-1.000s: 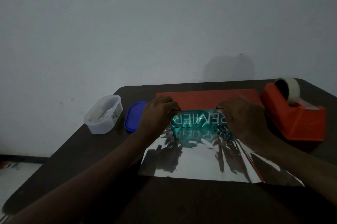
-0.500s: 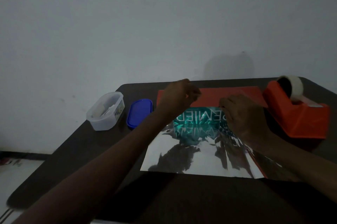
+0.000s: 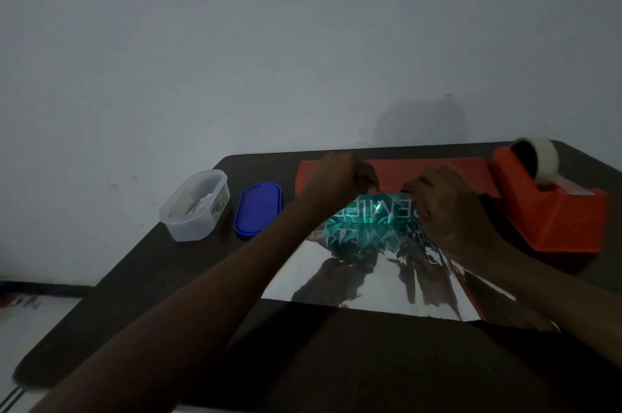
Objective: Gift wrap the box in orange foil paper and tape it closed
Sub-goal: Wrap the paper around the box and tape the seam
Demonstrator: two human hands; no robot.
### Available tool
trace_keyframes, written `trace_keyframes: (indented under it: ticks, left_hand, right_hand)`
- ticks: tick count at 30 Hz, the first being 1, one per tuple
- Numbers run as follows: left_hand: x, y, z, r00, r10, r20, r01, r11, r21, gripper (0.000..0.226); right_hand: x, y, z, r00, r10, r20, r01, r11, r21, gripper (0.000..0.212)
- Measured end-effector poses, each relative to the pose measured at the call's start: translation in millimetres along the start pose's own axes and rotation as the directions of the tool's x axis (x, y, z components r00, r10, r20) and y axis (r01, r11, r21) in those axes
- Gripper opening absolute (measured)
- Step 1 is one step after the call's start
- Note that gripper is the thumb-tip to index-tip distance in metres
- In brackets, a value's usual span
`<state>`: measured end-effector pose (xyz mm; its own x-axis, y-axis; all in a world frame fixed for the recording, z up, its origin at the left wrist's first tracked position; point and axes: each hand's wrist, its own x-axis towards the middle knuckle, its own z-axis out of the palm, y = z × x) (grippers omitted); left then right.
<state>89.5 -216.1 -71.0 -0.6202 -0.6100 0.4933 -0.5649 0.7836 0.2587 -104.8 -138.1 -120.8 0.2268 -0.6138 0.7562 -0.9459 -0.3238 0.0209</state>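
Observation:
A teal box (image 3: 373,212) with white lettering lies on the silver inner side of the foil paper (image 3: 363,278). The paper's far part is folded toward me over the box, showing its orange side (image 3: 427,173). My left hand (image 3: 340,178) pinches the folded orange edge above the box with curled fingers. My right hand (image 3: 444,207) lies over the box's right part, its fingertips gripping the same edge close to the left hand. An orange tape dispenser (image 3: 552,210) with a roll of clear tape (image 3: 538,160) stands right of the paper.
A clear plastic tub (image 3: 197,207) with small items stands at the table's back left, with its blue lid (image 3: 258,209) lying flat beside it. The dark table (image 3: 168,278) ends at a wall behind and drops off to the floor on the left.
My left hand rose to the far left of the orange fold, then came back right along the edge. It now sits close to my right hand, which stayed on the box.

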Motion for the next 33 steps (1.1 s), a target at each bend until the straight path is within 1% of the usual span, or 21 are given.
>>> trace_keyframes:
  ticks: [5,8,10,12,15,17,22,25,27,29,33]
  left_hand:
    - [-1,2,-1,1.0,0.001,-0.002,-0.001,1.0,0.03,0.012]
    - [0,2,-1,1.0,-0.009,-0.014,0.01,0.999,0.05,0.014]
    - [0,0,1,1.0,-0.009,-0.025,0.011,0.998,0.06,0.014]
    - [3,0,3,1.0,-0.006,-0.029,0.008,0.997,0.071,0.013]
    - [6,-1,5,1.0,-0.014,-0.02,0.016,0.994,0.105,0.016]
    - [9,-2,7,0.999,-0.024,-0.022,0.027,0.993,0.118,0.017]
    - [14,-3,10,0.999,-0.034,-0.04,0.04,0.987,0.156,0.016]
    - [14,-4,11,0.999,-0.01,-0.053,0.019,0.982,0.19,0.015]
    - [14,-5,13,0.998,-0.003,-0.059,0.015,0.978,0.21,0.014]
    - [15,-5,14,0.998,-0.011,-0.063,0.025,0.974,0.226,0.013]
    - [17,-6,15,0.997,-0.026,-0.077,0.042,0.975,0.219,0.011]
  right_hand:
    - [3,2,4,0.998,0.055,-0.004,-0.055,0.998,-0.018,0.02]
    - [3,13,6,0.991,0.114,0.068,-0.108,0.991,-0.081,0.036]
    - [3,18,6,0.987,0.118,0.109,-0.111,0.991,-0.069,0.047]
    - [5,19,5,0.981,0.156,0.113,-0.151,0.987,-0.048,0.05]
    - [11,18,5,0.971,0.22,0.093,-0.22,0.975,-0.006,0.042]
    - [14,20,7,0.968,0.237,0.086,-0.24,0.97,0.032,0.036]
    - [19,25,11,0.963,0.247,0.108,-0.254,0.966,0.053,0.034]
    - [18,24,11,0.965,0.251,0.082,-0.257,0.963,0.079,0.023]
    - [19,25,12,0.963,0.262,0.065,-0.266,0.962,0.06,0.019]
    - [19,28,14,0.962,0.265,0.06,-0.268,0.963,0.03,0.019]
    - [19,28,17,0.975,0.216,0.051,-0.216,0.976,-0.012,0.028]
